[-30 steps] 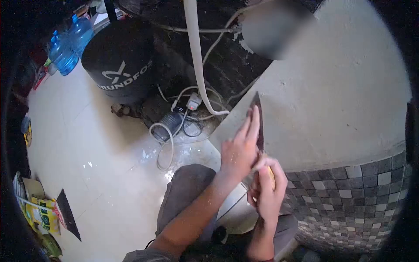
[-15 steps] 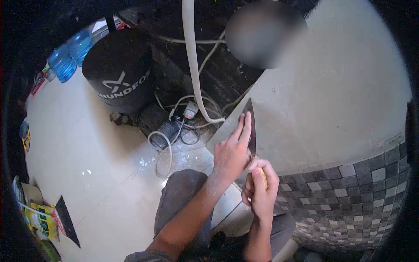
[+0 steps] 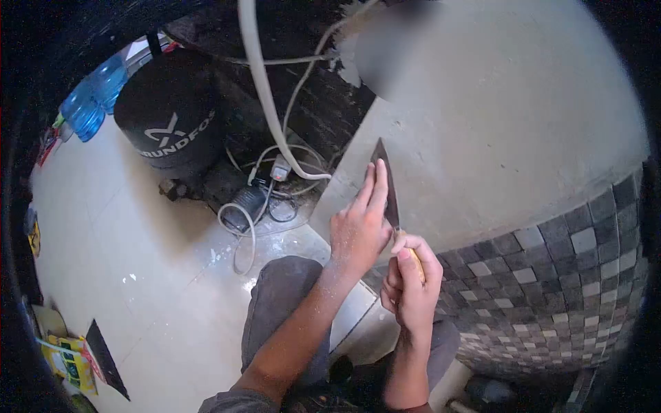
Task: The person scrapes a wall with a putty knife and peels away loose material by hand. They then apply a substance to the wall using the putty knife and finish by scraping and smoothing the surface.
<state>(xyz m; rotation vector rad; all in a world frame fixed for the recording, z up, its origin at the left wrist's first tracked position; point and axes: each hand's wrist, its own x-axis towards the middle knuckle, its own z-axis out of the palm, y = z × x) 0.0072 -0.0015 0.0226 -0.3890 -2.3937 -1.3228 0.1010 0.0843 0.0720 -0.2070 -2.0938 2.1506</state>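
Note:
My right hand (image 3: 415, 286) is closed around the yellow wooden handle of a trowel (image 3: 390, 186), which has a narrow, pointed metal blade. The blade lies at a steep angle against the smooth grey plastered wall (image 3: 502, 151), its tip pointing up and away from me. My left hand (image 3: 358, 227) presses on the blade's left side with two fingers stretched out along it. The left thumb is mostly hidden. White dusty specks cover my left wrist and forearm.
Dark mosaic tiles (image 3: 537, 282) cover the wall's lower part. Left of the wall stands a black Grundfos pump (image 3: 165, 113), with a white pipe (image 3: 258, 76), loose cables and a plug adapter (image 3: 280, 168). Blue water bottles (image 3: 84, 110) and a yellow bag (image 3: 72, 361) are farther left.
The camera view has shifted, so the pump and cables appear farther left. Both hands and the trowel have moved slightly upward along the wall. The grip on the handle looks the same.

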